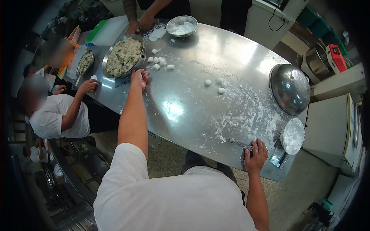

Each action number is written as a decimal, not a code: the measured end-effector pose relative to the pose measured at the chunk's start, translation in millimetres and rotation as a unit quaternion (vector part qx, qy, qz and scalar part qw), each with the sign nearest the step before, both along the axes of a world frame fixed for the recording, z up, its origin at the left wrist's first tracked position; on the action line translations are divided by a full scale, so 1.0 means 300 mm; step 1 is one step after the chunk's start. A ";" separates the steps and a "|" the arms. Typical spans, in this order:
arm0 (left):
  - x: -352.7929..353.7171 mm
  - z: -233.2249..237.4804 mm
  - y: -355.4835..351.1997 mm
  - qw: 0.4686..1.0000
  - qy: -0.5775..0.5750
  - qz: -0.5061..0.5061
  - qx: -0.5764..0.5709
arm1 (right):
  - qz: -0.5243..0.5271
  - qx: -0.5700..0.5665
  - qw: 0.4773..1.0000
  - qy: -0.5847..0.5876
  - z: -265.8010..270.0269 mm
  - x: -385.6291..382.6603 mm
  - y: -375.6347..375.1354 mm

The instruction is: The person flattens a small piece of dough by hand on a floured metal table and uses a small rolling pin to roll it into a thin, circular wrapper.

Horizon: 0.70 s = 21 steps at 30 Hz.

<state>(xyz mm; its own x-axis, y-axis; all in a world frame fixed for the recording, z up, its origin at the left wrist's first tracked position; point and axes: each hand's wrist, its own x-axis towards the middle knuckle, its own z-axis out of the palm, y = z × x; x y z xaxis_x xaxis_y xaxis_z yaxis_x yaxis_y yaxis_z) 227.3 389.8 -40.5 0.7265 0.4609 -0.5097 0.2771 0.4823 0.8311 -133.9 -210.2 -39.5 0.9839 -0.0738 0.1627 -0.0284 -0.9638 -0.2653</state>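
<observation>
At the left of the metal table, a co-worker's hand is near a small bowl of filling. The large bowl of pale, green-flecked filling stands just beside the person's left hand. Its fingers are loosely curled by the rim; whether they touch or hold anything, I cannot tell. A careless push there could shift the bowl or spill filling, since it is heaped high.

Right of it lie small dough pieces, near a bowl of flour by another person's hands. A sweeping arm might scatter them or catch the flour bowl. Further right, loose dough balls could roll if knocked.

At the near edge, the right hand is over a dark, floury stick, fingers somewhat apart; whether they clamp it is unclear. Flour could make the stick slip, and so close to the edge it might drop. The domed metal cover and the white-filled bowl sit at the far right, where an elbow could jog the bowl.

No brand, label or writing is readable, even on the red machine.
</observation>
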 end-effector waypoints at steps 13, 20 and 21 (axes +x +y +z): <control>-0.204 0.055 -0.237 0.990 0.039 -0.055 0.120 | 0.002 0.000 1.000 0.012 0.009 -0.001 0.002; -0.331 0.126 -0.375 0.981 0.077 -0.091 0.153 | -0.008 0.016 0.999 0.028 0.032 0.001 0.011; -0.351 0.137 -0.407 0.981 0.082 -0.089 0.149 | -0.007 0.017 1.000 0.025 0.027 0.002 0.009</control>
<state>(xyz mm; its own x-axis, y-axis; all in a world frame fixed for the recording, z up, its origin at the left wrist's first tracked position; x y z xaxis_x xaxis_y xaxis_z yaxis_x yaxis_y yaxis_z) 122.1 267.6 0.5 0.7289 0.4799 -0.4883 0.4770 0.1557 0.8650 -133.4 -207.5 -31.4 0.9897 -0.0922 0.1096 -0.0561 -0.9536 -0.2959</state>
